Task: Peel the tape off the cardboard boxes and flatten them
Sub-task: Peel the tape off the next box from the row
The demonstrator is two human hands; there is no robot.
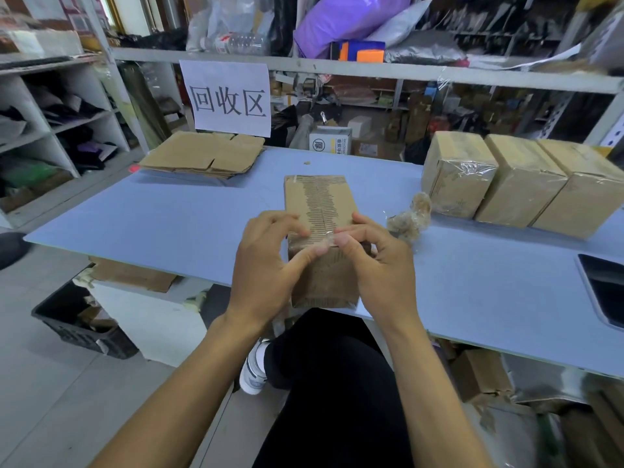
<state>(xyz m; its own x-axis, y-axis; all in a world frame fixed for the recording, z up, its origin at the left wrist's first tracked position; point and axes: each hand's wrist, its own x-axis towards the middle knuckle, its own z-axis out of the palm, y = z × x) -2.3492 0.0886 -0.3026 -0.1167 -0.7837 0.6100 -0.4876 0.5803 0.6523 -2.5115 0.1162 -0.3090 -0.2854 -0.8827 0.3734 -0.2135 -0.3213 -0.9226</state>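
Note:
A closed cardboard box (320, 204) lies lengthwise at the front edge of the blue table (169, 224). Its top shows torn paper where tape came off. A remnant of clear tape (312, 243) crosses the near top edge. My left hand (270, 261) grips the box's near left side, thumb pressed on that tape. My right hand (374, 261) holds the near right side, its thumb and curled fingers picking at the tape end.
Three taped boxes (506, 180) stand in a row at the right. A wad of peeled tape (410, 217) lies beside them. Flattened cardboard (206, 155) is stacked at the back left under a paper sign. A dark tablet (604, 288) lies far right. A black crate (77, 322) sits on the floor.

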